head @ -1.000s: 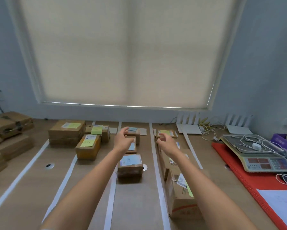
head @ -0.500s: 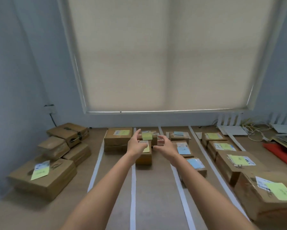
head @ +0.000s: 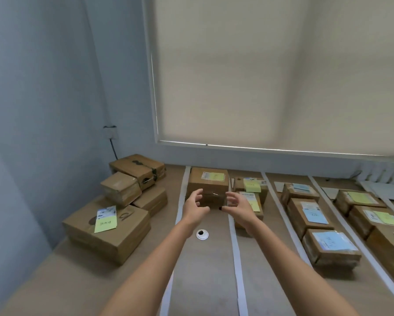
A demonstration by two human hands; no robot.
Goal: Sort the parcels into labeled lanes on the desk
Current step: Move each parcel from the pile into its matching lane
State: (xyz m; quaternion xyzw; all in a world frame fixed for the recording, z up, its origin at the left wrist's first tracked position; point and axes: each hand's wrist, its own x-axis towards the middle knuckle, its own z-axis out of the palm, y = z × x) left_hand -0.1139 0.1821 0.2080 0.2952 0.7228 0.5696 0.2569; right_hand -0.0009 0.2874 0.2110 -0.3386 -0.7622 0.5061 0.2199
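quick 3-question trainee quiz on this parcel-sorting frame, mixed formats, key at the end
1. True or false: the left hand and right hand are both empty.
2. Which lane holds the large parcel at the far end, in front of the hands? A) leftmost taped lane B) rightmost lane C) none
3. Fill in: the sticky note on the front parcel of the unsorted pile is ____ in colour.

Key: 1 true; 2 A; 3 yellow.
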